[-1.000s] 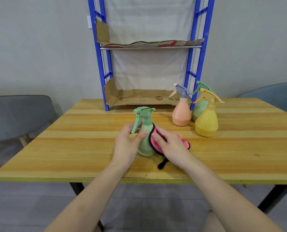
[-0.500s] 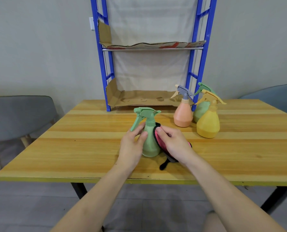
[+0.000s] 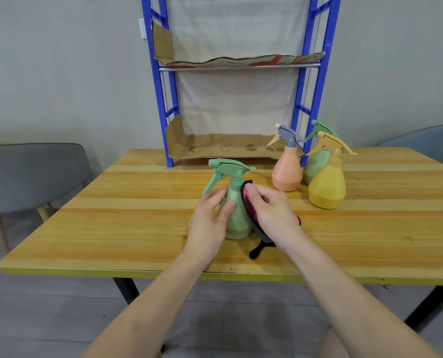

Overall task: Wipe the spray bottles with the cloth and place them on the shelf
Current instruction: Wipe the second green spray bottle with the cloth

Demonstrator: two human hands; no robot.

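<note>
Wiping: left hand [image 3: 210, 220] grips green bottle [image 3: 234, 218] upright; right hand [image 3: 269, 213], fingers curled on cloth [image 3: 248, 206], should rub all round.

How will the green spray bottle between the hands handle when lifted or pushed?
Probably stiff: the green spray bottle shows no denting under the left hand. Wide base, narrow neck: likely stable, though a push up high might tip it. Weight unclear; the opaque body hides any fill.
</note>
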